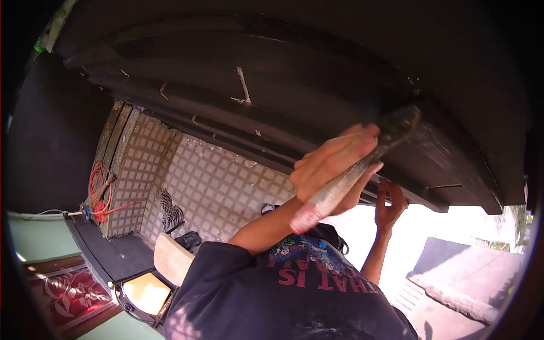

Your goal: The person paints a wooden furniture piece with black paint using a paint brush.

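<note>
My left hand (334,167) is closed round a paintbrush (334,198) with a worn, pale handle and a reddish end. Its dark head, blurred, lies against or close to a curved rail of a large black wooden panel (317,73). Lower and to the right, my right hand (391,205) has its fingers curled at the panel's lower edge, gripping it. Part of those fingers is hidden by the panel. A short twig-like piece (243,85) and several smaller pale bits stick out of or lie on the dark surface.
Patterned floor tiles (221,175) lie below the panel. At left are a coiled red cord (101,190) by wooden posts (122,130), a striped cloth (170,211) and a chair (148,292) with a yellow seat. Bright ground and a concrete slab (464,269) lie at right.
</note>
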Action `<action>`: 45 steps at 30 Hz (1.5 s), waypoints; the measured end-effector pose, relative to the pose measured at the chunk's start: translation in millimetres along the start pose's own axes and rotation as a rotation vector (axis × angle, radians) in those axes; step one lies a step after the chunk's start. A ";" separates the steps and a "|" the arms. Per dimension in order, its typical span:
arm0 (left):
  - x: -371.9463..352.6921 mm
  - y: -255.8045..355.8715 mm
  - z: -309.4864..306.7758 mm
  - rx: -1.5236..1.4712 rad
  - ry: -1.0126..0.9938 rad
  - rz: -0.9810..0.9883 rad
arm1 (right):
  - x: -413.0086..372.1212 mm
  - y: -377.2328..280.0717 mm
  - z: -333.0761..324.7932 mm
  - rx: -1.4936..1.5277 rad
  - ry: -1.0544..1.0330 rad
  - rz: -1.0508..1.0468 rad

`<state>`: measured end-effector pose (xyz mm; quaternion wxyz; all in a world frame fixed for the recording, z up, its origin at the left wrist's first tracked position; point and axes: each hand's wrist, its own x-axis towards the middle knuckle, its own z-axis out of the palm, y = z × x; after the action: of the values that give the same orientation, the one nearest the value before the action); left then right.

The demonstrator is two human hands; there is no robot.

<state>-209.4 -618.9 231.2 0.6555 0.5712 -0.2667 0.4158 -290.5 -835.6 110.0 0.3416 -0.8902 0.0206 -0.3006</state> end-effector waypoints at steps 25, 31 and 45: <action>-58.3 -39.6 -7.8 -0.061 -0.081 -0.040 | -29.3 -12.5 -5.4 -0.096 0.005 0.086; -44.2 -77.0 -37.5 -0.177 -0.056 -0.213 | -8.4 10.7 -2.0 -0.111 0.043 0.035; -46.8 -61.4 -17.5 -0.247 0.049 -0.329 | 62.5 -21.3 -8.5 -0.119 0.113 -0.136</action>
<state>-183.4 -613.3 156.6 0.7859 0.5120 -0.2030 0.2812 -247.6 -839.5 160.8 0.2652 -0.8900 -0.0027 -0.3709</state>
